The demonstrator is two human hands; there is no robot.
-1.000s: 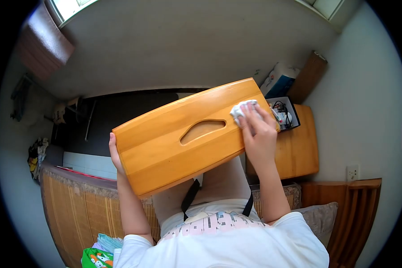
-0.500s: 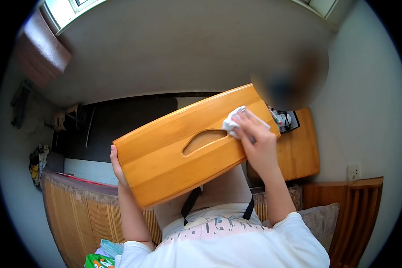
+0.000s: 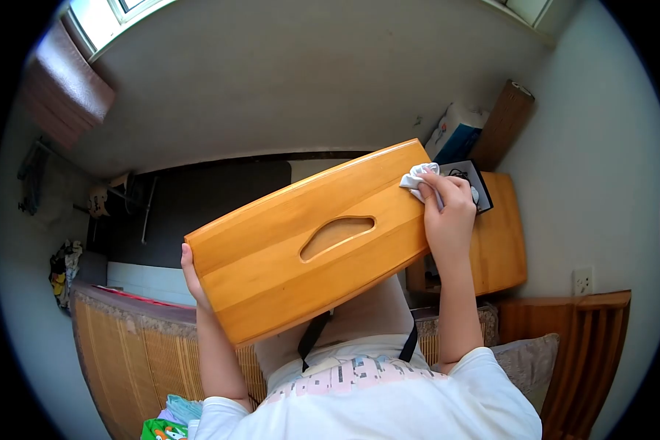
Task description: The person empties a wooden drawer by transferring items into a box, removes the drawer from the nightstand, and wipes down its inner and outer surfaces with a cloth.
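A glossy orange-brown wooden panel (image 3: 271, 264), like a drawer front with a curved handle recess (image 3: 337, 237), is held tilted above my lap. My left hand (image 3: 193, 275) grips its left end, the thumb along the edge and the other fingers hidden beneath. In my right hand (image 3: 449, 209) a crumpled white cloth (image 3: 421, 177) is pinched, and it touches the panel's upper face near the right end. What lies on the panel's underside cannot be seen.
Behind my right hand, a box with cables (image 3: 471, 176) stands on a wooden nightstand (image 3: 502, 242). A tall brown box (image 3: 507, 121) and a white-and-blue package (image 3: 456, 132) lean at the wall. I sit on a bed with a bamboo mat (image 3: 125, 337); folded clothes (image 3: 170, 422) lie at lower left.
My right hand has slid the white cloth from beside the handle recess toward the panel's right end. The left hand and the panel have hardly moved.
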